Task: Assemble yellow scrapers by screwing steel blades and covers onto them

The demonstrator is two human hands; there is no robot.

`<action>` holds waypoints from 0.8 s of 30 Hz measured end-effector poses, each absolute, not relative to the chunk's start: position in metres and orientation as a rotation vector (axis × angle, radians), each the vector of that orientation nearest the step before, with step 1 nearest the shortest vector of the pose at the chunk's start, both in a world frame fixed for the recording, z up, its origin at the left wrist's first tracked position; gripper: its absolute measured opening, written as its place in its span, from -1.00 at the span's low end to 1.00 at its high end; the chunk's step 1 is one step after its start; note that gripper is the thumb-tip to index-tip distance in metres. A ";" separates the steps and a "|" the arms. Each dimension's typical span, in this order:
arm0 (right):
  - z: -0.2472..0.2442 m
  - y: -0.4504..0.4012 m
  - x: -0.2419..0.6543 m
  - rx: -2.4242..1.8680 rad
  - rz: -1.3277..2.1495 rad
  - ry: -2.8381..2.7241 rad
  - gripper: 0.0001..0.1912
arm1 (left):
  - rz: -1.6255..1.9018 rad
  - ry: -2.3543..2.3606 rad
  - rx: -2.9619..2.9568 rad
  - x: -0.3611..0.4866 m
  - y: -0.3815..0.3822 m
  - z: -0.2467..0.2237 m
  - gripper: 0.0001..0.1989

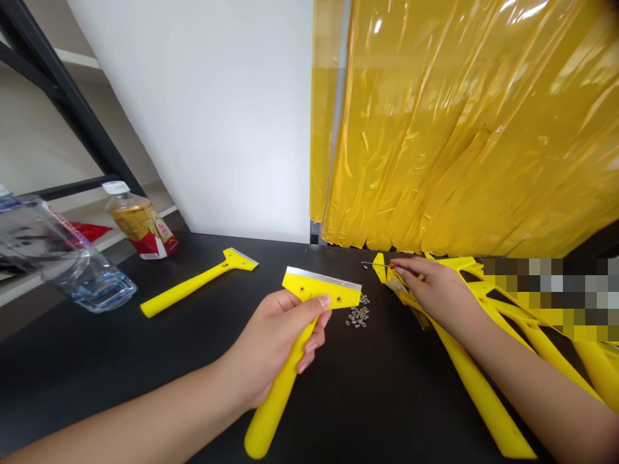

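A yellow scraper (275,406) with a metal blade along its head is in my left hand (271,338), the thumb pressed on the head between two holes. My right hand (432,287) pinches a thin metal tool (378,264) with a reddish part at the fingertips, over a pile of yellow scraper handles (476,386) on the right. Small screws and nuts (358,317) lie loose on the black table (159,374), just right of the held scraper's head. Another yellow scraper (188,290) with a blade rests on the table at the left.
A large clear bottle (91,277) and a smaller bottle with a red and gold label (142,222) stand at the left. Behind the table are a white panel (217,116) and yellow plastic sheeting (459,129). Shelving with a black frame rises at the left.
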State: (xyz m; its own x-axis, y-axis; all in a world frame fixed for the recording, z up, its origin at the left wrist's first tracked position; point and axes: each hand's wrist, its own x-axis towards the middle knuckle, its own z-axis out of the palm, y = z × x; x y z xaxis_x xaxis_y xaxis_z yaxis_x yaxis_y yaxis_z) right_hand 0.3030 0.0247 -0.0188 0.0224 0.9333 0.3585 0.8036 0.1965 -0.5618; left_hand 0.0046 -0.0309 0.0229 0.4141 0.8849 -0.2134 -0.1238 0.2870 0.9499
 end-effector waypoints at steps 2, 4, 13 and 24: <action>-0.021 0.026 0.304 -1.625 0.275 -1.785 -0.66 | 0.811 0.894 1.060 0.005 -0.031 0.023 -0.59; -0.020 0.025 0.303 -1.627 0.303 -1.759 -0.66 | 0.810 0.895 1.062 0.005 -0.031 0.023 -0.60; 0.016 -0.001 0.293 -1.620 0.387 -1.637 -0.66 | 0.823 0.930 0.992 0.005 -0.028 0.020 -0.61; 0.035 -0.044 0.269 -1.445 0.488 -1.620 -0.74 | 0.797 0.872 0.684 0.007 -0.020 0.010 -0.77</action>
State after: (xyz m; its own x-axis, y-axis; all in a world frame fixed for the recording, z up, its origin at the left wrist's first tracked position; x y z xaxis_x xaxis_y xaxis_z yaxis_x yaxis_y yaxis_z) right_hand 0.2686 -0.0436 0.0351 0.0699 0.9345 0.3489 0.5866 0.2444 -0.7721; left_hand 0.0074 -0.0196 0.0101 0.4043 0.8262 -0.3924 -0.3172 0.5291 0.7871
